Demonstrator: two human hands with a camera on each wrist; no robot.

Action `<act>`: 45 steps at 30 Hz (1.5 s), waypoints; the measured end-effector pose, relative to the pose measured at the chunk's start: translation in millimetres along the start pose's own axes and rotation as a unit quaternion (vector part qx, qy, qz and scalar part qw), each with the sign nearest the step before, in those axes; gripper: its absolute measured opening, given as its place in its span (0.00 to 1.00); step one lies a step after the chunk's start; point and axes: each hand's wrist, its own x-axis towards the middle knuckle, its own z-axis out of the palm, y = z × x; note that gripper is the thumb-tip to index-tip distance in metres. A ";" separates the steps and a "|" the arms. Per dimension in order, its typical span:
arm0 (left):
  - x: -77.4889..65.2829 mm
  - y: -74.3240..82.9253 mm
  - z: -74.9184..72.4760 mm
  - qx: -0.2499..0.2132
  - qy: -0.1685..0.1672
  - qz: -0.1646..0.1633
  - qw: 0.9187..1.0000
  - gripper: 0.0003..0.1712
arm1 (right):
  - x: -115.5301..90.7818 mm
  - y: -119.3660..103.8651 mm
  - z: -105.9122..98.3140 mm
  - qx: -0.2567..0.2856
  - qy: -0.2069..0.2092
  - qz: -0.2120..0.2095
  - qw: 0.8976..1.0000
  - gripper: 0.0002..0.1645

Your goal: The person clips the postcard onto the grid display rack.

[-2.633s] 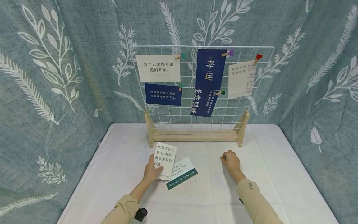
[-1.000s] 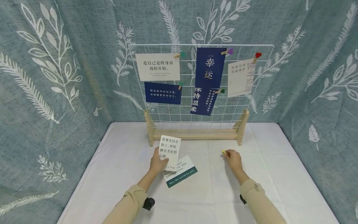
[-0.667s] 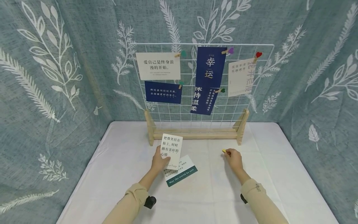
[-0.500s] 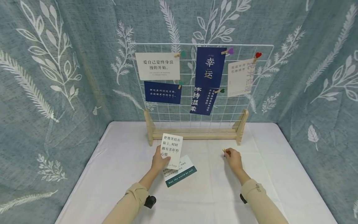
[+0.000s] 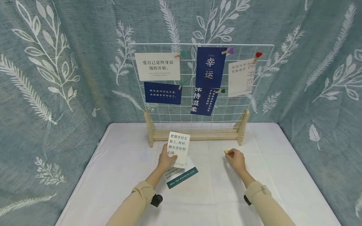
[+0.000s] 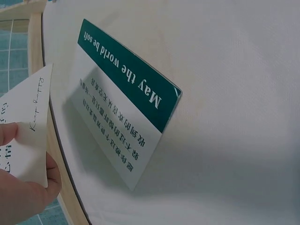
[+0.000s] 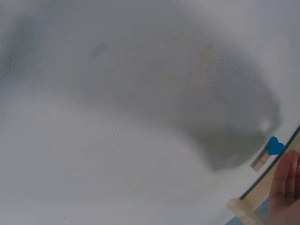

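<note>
My left hand (image 5: pixel 166 159) holds a white card (image 5: pixel 178 144) with dark writing, thumb on its face. It is raised in front of the rack's wooden base. Partly beneath it in the head view lies a white-and-green card (image 5: pixel 183 178) reading "May the world be soft". Right of these, my right hand (image 5: pixel 237 159) pinches a small clothespin, whose yellow piece (image 5: pixel 226 152) shows at the fingertips. In the right wrist view, a wooden clothespin with a blue heart (image 7: pixel 275 146) appears beside the fingers; whether it is held or lies on the table I cannot tell.
A white wire grid rack (image 5: pixel 169 118) on a wooden stand (image 5: pixel 195 136) stands at the back of the white-covered table (image 5: pixel 215 201). Several cards, such as a blue one (image 5: pixel 209 78), hang there on heart clothespins. A patterned teal curtain (image 5: pixel 93 72) surrounds the table.
My left hand has lifted its card and carried it rightward and toward the rack, over the green-striped card. The right hand stays in place, and a yellow piece now shows at its fingertips.
</note>
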 end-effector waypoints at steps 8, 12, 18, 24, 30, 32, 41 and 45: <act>-0.8 5.0 4.4 -0.005 -0.014 0.014 1.000 0.38 | -1.0 -5.4 -4.4 0.003 -0.006 0.009 1.000 0.06; -0.7 8.3 5.6 -0.005 -0.017 0.018 1.000 0.38 | -2.8 -4.7 -5.5 0.030 -0.007 0.012 0.999 0.10; 2.7 11.6 6.8 -0.016 -0.041 0.023 0.999 0.37 | -4.5 -3.8 -7.9 0.067 -0.004 0.019 0.998 0.24; 4.7 14.0 7.0 -0.024 -0.079 0.024 0.996 0.37 | -2.8 -6.1 -8.9 0.115 -0.013 0.016 0.993 0.17; 6.7 17.2 10.6 0.003 -0.082 0.029 0.996 0.25 | -1.6 -9.1 -11.7 0.130 -0.025 0.008 0.991 0.14; 7.5 18.8 12.2 0.007 -0.076 0.032 0.997 0.20 | -1.2 -10.9 -14.7 0.116 -0.035 -0.002 0.993 0.14; 11.1 28.3 16.4 -0.002 -0.084 0.011 0.996 0.15 | 8.7 -20.2 -29.5 0.094 -0.050 -0.014 0.994 0.13; 13.1 32.6 17.0 -0.034 -0.105 -0.003 0.994 0.16 | 11.3 -22.6 -33.6 0.099 -0.051 -0.009 0.994 0.11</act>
